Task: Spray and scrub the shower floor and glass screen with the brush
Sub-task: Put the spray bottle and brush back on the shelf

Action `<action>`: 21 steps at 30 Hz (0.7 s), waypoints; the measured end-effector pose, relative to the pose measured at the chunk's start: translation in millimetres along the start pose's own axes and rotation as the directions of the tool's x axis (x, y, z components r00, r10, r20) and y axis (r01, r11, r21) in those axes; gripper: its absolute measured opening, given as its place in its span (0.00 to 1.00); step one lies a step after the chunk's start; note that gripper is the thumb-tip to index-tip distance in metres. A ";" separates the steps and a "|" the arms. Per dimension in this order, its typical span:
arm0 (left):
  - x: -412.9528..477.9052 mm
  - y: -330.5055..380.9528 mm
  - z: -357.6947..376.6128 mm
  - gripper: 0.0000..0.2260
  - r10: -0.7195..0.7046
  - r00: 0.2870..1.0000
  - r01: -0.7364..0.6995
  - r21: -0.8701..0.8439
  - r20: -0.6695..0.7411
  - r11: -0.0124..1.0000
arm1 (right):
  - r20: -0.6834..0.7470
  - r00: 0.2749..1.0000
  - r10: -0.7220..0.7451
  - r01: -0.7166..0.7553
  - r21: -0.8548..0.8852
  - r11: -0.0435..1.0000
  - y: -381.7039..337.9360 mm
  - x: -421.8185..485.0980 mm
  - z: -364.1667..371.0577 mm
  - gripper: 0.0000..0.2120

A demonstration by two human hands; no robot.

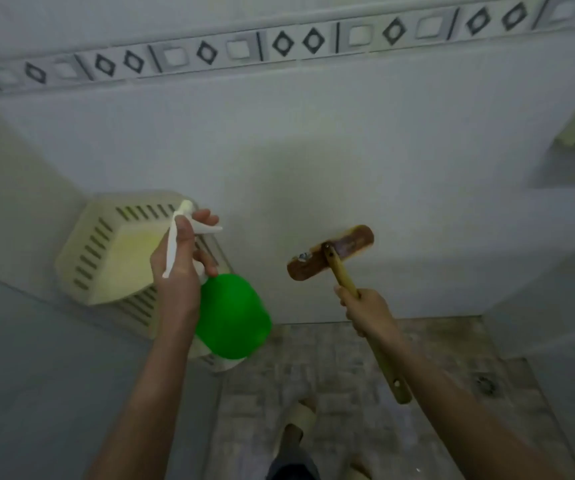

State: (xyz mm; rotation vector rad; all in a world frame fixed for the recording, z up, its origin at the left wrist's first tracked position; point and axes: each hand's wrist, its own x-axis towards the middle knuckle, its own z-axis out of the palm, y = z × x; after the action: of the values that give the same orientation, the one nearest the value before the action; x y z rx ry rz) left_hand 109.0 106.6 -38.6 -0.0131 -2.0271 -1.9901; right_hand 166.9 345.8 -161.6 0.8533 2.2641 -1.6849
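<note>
left hand (178, 261): wrapped round the neck of the spray bottle, with fingers curled over the white trigger head.
spray bottle (232, 317): green body with a white head, held up at the left in front of the basket. Its long axis is close to upright, the top leaning slightly left. The green body is the near end and the white head the far end. The nozzle (218, 229) points right, towards the wall.
right hand (365, 310): closed round the brush handle, part-way along it.
brush (334, 258): held up at the right, well apart from the bottle.
brush handle (391, 375): yellowish wood. Its long axis runs from near right, where the free end sticks out past the forearm, up to far left, where it joins the head.
brush head (352, 239): a brown wooden bar set crosswise on the handle, with its own axis rising from left to right. Its back faces the camera and its working side faces the wall. I cannot tell whether it touches.
wall (348, 133): pale tiles, with a border (286, 43) of dark diamonds and squares far above.
basket (106, 251): cream, slotted, in the left corner behind the bottle.
floor (348, 358): mottled grey-brown tiles near the viewer, with a round drain (486, 384) to the right.
slipper (301, 415): cream, on a foot, near centre.
left panel (36, 375): smooth and grey-blue. I cannot tell whether it is glass.
</note>
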 end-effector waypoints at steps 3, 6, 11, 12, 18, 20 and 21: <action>11.2 6.0 -31.6 0.17 0.007 0.993 -0.014 -0.054 -0.120 0.998 | 0.141 0.989 -0.044 0.054 -0.067 0.996 -4.8 16.5 38.6 0.19; 34.9 5.7 -60.5 0.18 0.009 0.971 -0.031 -0.088 -0.240 0.996 | 0.257 0.964 -0.066 0.110 -0.157 0.981 -9.2 34.2 80.5 0.20; 88.1 -3.7 -84.7 0.19 0.119 0.939 -0.143 -0.052 -0.323 0.988 | 0.500 0.864 -0.063 0.261 -0.336 0.905 -20.6 75.5 148.1 0.17; 99.2 -6.9 -87.2 0.19 0.140 0.930 -0.167 -0.050 -0.340 0.985 | 0.543 0.838 -0.053 0.290 -0.362 0.886 -24.0 84.9 160.0 0.16; 159.3 -26.6 -104.1 0.18 0.210 0.897 -0.221 0.018 -0.390 0.975 | 0.672 0.740 0.014 0.332 -0.383 0.862 -36.6 134.3 236.6 0.18; 174.3 -33.8 -106.9 0.16 0.214 0.895 -0.214 0.043 -0.392 0.976 | 0.694 0.720 0.024 0.328 -0.370 0.869 -37.8 147.1 261.6 0.18; 180.2 -37.8 -107.8 0.14 0.219 0.895 -0.212 0.060 -0.389 0.975 | 0.705 0.708 0.029 0.326 -0.364 0.872 -38.6 152.5 272.9 0.17</action>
State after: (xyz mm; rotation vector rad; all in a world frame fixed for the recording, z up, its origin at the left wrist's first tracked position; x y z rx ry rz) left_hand -49.1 -36.6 -36.7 0.1482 -1.7027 -1.6798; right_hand -27.9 136.6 -293.9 -0.1051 2.0467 -1.1195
